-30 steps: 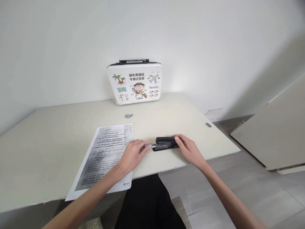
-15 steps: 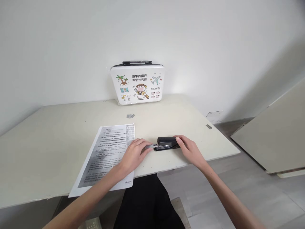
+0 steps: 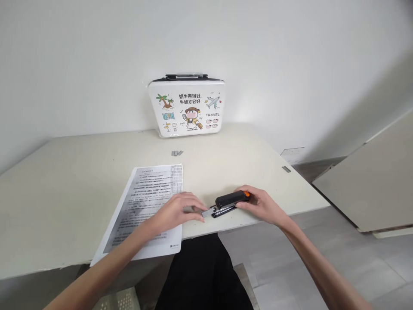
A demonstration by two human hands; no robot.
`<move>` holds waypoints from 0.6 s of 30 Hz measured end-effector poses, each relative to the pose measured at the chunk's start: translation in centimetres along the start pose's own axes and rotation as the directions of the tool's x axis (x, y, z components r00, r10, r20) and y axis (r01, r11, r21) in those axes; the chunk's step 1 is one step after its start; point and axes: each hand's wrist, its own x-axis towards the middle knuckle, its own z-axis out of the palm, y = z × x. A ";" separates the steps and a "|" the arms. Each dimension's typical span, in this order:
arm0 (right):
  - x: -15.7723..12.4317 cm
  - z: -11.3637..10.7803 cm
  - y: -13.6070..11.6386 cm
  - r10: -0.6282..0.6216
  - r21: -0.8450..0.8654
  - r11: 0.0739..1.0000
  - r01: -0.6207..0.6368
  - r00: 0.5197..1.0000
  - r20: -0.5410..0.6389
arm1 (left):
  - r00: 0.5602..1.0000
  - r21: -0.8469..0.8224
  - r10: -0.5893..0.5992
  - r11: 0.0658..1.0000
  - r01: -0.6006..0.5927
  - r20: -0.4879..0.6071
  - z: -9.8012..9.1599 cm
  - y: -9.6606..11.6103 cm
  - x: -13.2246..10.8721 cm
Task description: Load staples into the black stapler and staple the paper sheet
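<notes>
A black stapler [image 3: 230,199] with an orange part at its rear lies tilted near the table's front edge. Around its rear end closes my right hand [image 3: 260,204], thumb on the near side and fingers on the far side. From the stapler's front sticks out a flat grey metal staple tray [image 3: 208,212]. The fingertips and thumb of my left hand [image 3: 179,211] pinch the end of this tray. Beneath my left hand and forearm, a printed sheet of paper [image 3: 151,189] is partly covered.
Several grey staple strips [image 3: 176,153] lie beyond the paper, and another staple strip [image 3: 286,169] sits by the table's right edge. A white cartoon-printed case [image 3: 190,107] stands against the wall at the back of the pale table [image 3: 80,172]. A perforated stool-like item [image 3: 119,300] shows below.
The stapler has turned, its front swinging nearer to me, and its orange part now shows. My left hand has shifted slightly left and nearer with the tray end. My right hand has moved right.
</notes>
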 end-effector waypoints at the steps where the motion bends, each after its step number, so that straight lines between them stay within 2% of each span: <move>1: 0.0 -0.1 0.0 -0.010 0.010 1.000 0.010 1.000 0.019 | 1.000 -0.015 0.011 1.000 -0.011 0.012 0.3 -0.1 0.6; 6: 0.0 -0.2 0.0 -0.038 0.018 0.999 0.038 0.998 0.045 | 0.999 -0.020 0.029 0.999 -0.028 0.022 1.5 -0.4 4.0; 11: 0.0 -0.3 0.0 -0.045 0.009 0.999 0.045 0.999 0.012 | 1.000 0.069 0.004 0.998 -0.006 0.023 1.8 -0.4 5.4; 15: -0.1 -0.1 0.0 -0.036 0.001 0.999 0.036 0.999 -0.027 | 1.000 0.152 -0.011 0.988 0.011 -0.002 1.7 0.2 4.8; 18: -0.2 0.1 0.0 -0.024 -0.010 1.000 0.024 0.998 -0.060 | 0.998 0.278 0.001 0.961 0.016 -0.063 0.8 1.0 2.3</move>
